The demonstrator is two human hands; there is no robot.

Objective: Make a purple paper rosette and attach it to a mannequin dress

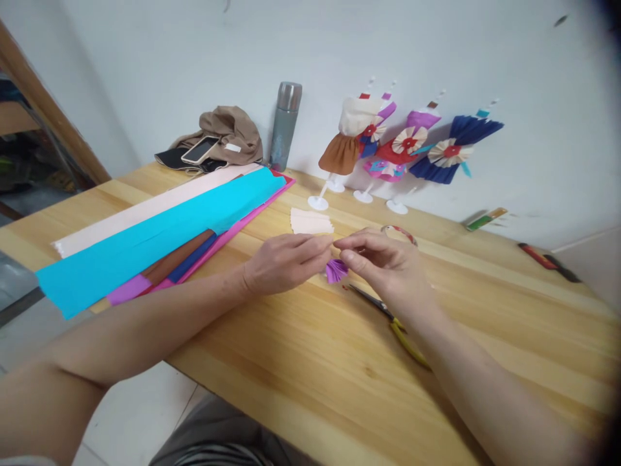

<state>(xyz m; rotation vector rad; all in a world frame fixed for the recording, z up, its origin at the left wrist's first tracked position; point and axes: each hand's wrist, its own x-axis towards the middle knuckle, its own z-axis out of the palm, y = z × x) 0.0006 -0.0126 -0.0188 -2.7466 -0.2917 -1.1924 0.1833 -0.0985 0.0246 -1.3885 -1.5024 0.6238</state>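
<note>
My left hand (284, 262) and my right hand (383, 262) meet over the wooden table (310, 362), fingers pinched together on a small pleated purple paper piece (336, 270) that fans out below the fingertips. Both hands grip its top edge. Scissors with yellow-green handles (395, 323) lie on the table under my right wrist. A cream pleated paper piece (311, 221) lies just beyond my hands, and a roll of clear tape (398, 233) sits behind my right hand.
Long crepe paper sheets, cyan (160, 236) on top of pink, brown and cream ones, lie at the left. Paper-dress figures on white stands (407, 145) line the wall. A grey flask (285, 124), a beige bag with a phone (218, 139) and pens (548, 260) lie farther back.
</note>
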